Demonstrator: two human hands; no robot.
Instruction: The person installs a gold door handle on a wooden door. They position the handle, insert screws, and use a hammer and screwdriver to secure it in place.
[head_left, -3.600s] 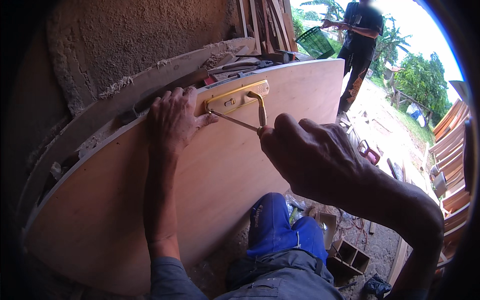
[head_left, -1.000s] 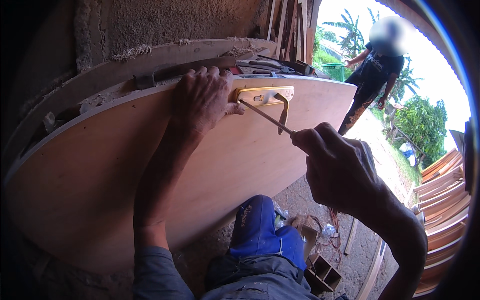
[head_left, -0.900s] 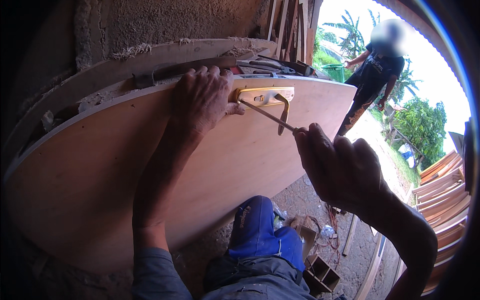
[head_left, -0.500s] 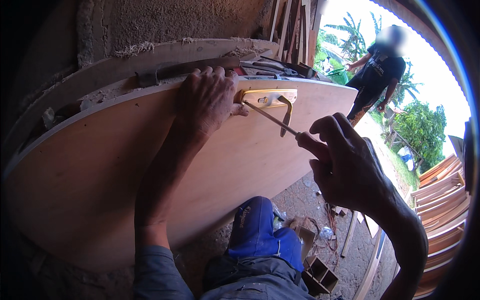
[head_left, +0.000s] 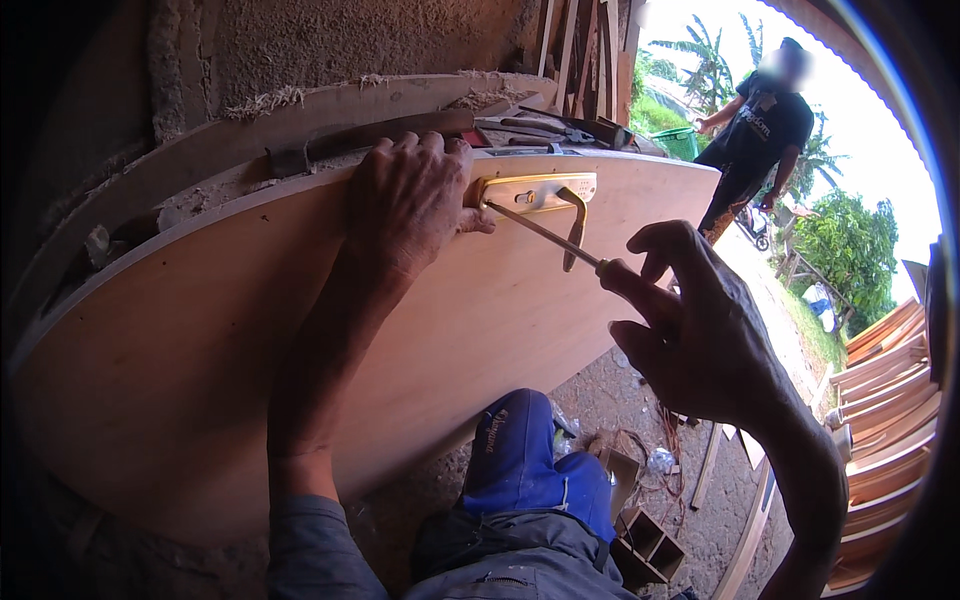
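A gold-coloured door handle (head_left: 540, 190), a long plate with a lever, lies against the face of a pale wooden door panel (head_left: 250, 330) near its upper edge. My left hand (head_left: 415, 195) grips over that edge, its thumb by the plate's left end. In my right hand (head_left: 690, 320) is a screwdriver (head_left: 550, 236), its handle mostly hidden by the fingers. The slim shaft slants up to the left, and its tip meets the left end of the plate. Any screw under the tip is too small to make out.
Behind the panel's edge, pliers (head_left: 535, 127) and other tools lie on a cluttered bench with wood shavings. A person (head_left: 760, 135) in dark clothes stands outside at the right. Stacked boards (head_left: 885, 410) lean at the far right. On the ground sits a divided wooden box (head_left: 645, 545).
My right hand's fingers have shifted on the screwdriver handle, while its tip stays at the plate's left end. My left hand holds its place. The person outside has moved slightly.
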